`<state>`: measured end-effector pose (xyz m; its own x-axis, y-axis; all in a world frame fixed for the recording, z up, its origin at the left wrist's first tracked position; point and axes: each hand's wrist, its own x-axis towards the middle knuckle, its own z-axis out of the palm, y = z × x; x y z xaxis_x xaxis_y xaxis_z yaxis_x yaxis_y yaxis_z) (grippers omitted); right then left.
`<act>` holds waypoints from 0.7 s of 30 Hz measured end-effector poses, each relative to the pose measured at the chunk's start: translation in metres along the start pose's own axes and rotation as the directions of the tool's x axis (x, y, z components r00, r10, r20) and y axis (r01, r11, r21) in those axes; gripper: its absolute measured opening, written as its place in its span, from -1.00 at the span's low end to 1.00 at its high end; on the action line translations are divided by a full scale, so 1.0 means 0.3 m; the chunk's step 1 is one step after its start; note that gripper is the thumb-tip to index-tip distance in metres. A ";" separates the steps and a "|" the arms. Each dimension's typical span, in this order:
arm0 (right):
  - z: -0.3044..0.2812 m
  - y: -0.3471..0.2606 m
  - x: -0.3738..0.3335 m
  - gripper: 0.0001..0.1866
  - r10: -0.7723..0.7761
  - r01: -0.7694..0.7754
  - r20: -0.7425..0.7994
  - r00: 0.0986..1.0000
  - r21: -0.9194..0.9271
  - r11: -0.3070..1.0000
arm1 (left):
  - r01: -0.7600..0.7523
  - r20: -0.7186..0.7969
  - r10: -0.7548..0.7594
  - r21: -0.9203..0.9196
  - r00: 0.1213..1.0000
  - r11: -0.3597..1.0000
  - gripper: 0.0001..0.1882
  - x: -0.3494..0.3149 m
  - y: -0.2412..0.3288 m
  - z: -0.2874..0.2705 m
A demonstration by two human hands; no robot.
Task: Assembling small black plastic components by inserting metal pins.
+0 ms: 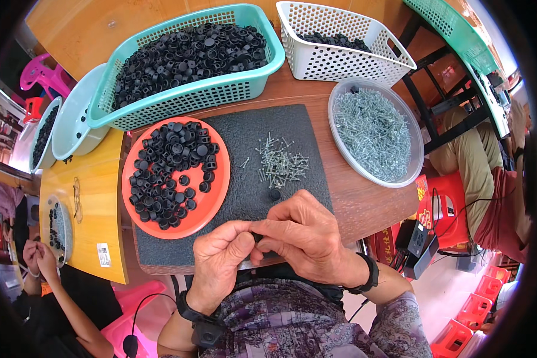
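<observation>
"Left hand (pixel 218 256), right hand (pixel 309 241): gripping what?"
"A small black part (pixel 257 237), pinched between their fingertips over the dark mat's (pixel 250 122) near edge."
"Beyond?"
"Loose screws (pixel 282 162) on the mat, black caps (pixel 176 149) on a red plate (pixel 218 197) leftward, a tub (pixel 394 184) of more screws (pixel 373 134) rightward"

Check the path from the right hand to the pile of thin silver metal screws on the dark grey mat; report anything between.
A small round black plastic piece lies on the mat between the right hand and the screw pile; nothing else visible intervenes.
</observation>
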<state>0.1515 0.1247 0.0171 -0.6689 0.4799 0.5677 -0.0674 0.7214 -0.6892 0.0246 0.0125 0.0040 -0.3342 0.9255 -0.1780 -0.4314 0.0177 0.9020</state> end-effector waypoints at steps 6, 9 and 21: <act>0.023 0.005 -0.037 -0.60 -0.027 0.021 -0.044 0.999 -0.125 0.992 | 0.062 -0.073 -0.067 -0.072 0.995 0.995 -0.66 0.001 -0.016 0.016; 0.027 0.004 -0.044 -0.62 0.004 -0.010 -0.058 0.998 -0.111 0.994 | 0.080 -0.098 -0.092 -0.123 0.991 0.989 -0.70 0.002 -0.016 0.016; -0.015 0.017 0.003 -0.79 0.281 -0.294 0.100 0.955 0.168 0.941 | 0.052 -0.057 -0.064 -0.190 0.996 0.980 -0.74 -0.001 -0.038 -0.008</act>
<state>0.1540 0.1310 0.0162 -0.7315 0.6106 0.3036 0.0090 0.4539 -0.8910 0.0276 0.0112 -0.0071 -0.3529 0.8996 -0.2573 -0.5995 -0.0062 0.8004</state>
